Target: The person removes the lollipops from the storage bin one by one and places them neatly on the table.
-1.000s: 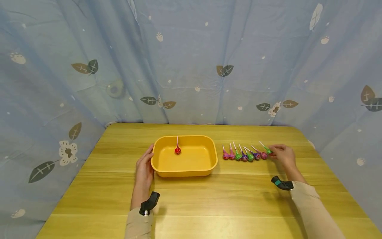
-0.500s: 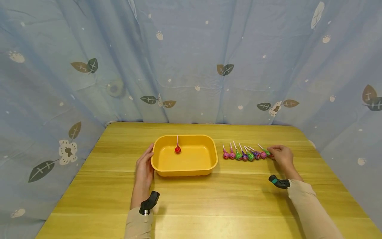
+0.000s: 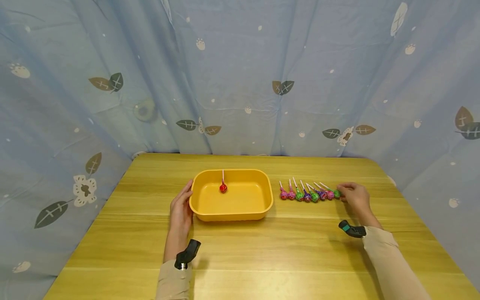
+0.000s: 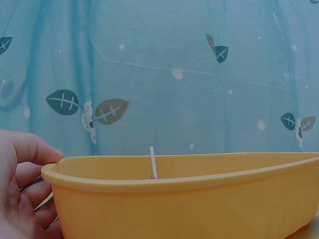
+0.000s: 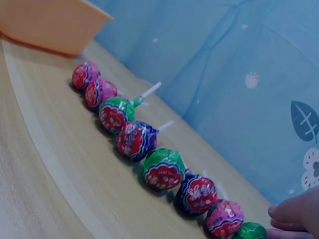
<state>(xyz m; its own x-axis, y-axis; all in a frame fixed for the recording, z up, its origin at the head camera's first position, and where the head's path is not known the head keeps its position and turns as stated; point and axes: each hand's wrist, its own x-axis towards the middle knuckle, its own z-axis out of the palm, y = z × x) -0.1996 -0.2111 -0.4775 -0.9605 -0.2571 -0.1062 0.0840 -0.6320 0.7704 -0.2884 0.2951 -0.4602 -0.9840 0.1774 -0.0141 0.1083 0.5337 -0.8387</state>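
In the head view my left hand (image 3: pixel 181 208) rests against the left outside wall of a yellow plastic box (image 3: pixel 231 217). The left wrist view has a fingertip (image 4: pixel 54 155) at its rim, the other fingers beside the wall. Inside the box lies a red lollipop (image 3: pixel 223 188), its white stick leaning on the back wall. To the right my right hand (image 3: pixel 356 199) touches a green lollipop (image 3: pixel 336 193) at the right end of a row. Beside it lies a pink lollipop (image 5: pixel 224 218), then a dark purple one (image 5: pixel 197 194). In the right wrist view, one fingertip stays apart from the green wrapper.
Several more lollipops, pink, green and purple, continue the row leftward, such as a green one (image 5: pixel 163 169) and a pink one (image 5: pixel 85 75) nearest the box. Everything stands on a wood-grain table (image 3: pixel 262 254). A blue patterned curtain (image 3: pixel 240 83) hangs behind its far edge.
My right hand has shifted slightly left, pushing the green lollipop down and against the pink one at the row's end. The left hand and the box stay put.
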